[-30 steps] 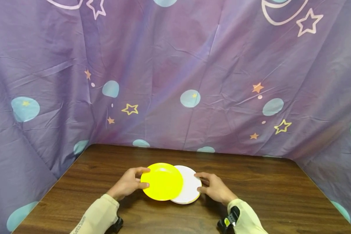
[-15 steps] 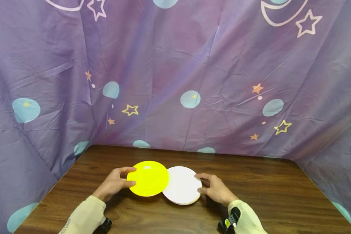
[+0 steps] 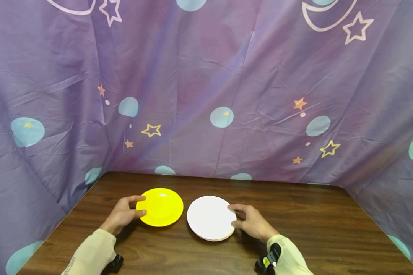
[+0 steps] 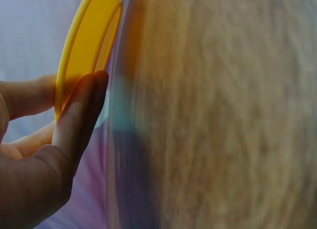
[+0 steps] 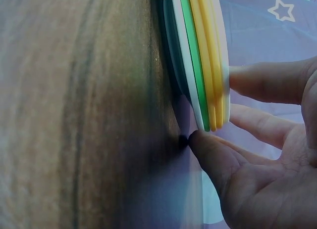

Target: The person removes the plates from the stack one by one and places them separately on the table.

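Moving the yellow plate [image 3: 160, 207] left, clear of the white-topped stack [image 3: 210, 218], so no more overlap like half a second ago, just a thin strip of table [image 3: 168, 252] between the two, lower middle of the frame. Pinching the yellow rim at lower left with the left hand [image 3: 123, 214] and gripping the stack's right edge with the right hand [image 3: 254, 222], seemingly for steadiness. Calling that a clean separation, though can't tell about the yellow plate touching the table or hovering.
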`<state>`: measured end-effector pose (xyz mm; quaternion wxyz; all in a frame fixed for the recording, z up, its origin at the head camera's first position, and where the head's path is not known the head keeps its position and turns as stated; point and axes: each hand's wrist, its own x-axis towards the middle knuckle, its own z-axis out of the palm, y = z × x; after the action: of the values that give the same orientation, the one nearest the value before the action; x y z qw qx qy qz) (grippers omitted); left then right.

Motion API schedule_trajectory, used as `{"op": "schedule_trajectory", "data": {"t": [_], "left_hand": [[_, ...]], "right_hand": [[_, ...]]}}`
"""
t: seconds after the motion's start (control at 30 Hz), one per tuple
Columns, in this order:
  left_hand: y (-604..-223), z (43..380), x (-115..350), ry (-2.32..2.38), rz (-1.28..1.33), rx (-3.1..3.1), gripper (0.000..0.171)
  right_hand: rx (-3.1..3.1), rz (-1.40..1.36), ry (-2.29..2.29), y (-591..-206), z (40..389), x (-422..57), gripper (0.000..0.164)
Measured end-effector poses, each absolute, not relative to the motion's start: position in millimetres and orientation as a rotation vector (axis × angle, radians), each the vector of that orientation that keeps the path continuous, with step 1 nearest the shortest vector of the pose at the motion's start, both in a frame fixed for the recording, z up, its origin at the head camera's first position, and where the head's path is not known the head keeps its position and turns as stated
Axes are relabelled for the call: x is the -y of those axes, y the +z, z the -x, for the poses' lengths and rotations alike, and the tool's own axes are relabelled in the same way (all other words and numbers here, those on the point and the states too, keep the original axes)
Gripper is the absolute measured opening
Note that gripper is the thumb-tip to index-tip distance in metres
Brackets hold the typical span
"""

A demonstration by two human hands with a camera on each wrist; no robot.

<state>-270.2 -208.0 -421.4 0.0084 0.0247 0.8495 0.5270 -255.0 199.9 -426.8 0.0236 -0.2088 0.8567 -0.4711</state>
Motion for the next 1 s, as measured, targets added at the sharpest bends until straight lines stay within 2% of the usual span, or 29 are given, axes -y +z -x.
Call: {"op": "schedule_trajectory", "data": {"t": [0.6,0.83,1.0], "left_hand": [[-417,272,215,1.641,-0.018,-2.614,0.059],[-409,276,212,1.428,-0.062,-2.692,0.067],[-406,279,207,1.239,-0.107,-2.833,0.066]], "right_hand": [[-2.657,0.637,-1.448,-425,252,-199,0.048],[-2.643,0.636,-1.455,-425,252,-200,0.048],[-2.634,0.642,-1.463,-424,253,-199,0.048]]}}
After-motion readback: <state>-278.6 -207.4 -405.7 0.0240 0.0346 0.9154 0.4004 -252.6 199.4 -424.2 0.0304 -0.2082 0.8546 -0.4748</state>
